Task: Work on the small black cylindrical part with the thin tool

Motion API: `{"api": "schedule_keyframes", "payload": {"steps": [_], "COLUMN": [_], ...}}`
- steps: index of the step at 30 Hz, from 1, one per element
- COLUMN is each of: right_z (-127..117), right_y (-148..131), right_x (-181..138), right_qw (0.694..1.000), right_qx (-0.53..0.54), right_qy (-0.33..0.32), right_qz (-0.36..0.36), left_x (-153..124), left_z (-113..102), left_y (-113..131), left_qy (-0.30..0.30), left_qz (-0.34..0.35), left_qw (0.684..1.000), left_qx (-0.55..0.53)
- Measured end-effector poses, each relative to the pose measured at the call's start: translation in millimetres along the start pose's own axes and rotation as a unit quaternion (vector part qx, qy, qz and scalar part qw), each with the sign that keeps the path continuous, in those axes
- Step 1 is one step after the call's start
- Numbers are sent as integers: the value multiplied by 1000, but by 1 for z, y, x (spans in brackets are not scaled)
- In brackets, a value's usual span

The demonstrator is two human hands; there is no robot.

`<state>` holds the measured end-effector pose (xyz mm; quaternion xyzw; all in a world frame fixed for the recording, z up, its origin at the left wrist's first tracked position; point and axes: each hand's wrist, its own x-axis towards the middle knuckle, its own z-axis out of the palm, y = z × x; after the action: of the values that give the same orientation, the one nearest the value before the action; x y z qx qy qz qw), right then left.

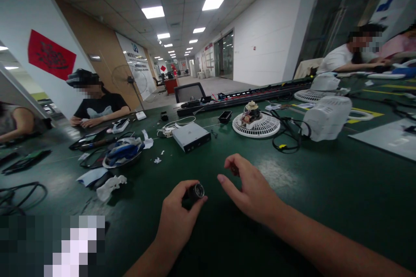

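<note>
My left hand (178, 207) grips a small black cylinder, which looks like a camera lens (197, 191), between thumb and fingers. Its round, ringed end faces right and toward me. To the right, my right hand (248, 184) hovers over the green table with thumb and forefinger apart, holding nothing that I can see. Its other fingers curl inward and are partly hidden. Beyond both hands lies a silver disc drive (191, 135) with a black front.
A white fan grille with a motor (256, 123) and a white housing (327, 117) with black cable stand at the right. A bowl of blue cloth (125, 152) and crumpled white paper (111, 187) lie left. People sit at the left (100, 106) and far right (341, 54).
</note>
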<state>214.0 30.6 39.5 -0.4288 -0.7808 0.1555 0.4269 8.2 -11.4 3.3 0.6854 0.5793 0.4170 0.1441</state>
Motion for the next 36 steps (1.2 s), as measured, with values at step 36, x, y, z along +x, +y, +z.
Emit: {"api": "schedule_keyframes", "payload": {"steps": [36], "right_z": [15], "right_y": [15], "right_x": [-9], "right_qw": [972], "right_qx": [229], "right_qy": [5], "right_qz": [-47], "left_x": [1], "left_z": [-4], "left_y": [-3], "left_qy": [14], "left_qz": [-6], "left_qw": [1000], "left_qx": [-10]}}
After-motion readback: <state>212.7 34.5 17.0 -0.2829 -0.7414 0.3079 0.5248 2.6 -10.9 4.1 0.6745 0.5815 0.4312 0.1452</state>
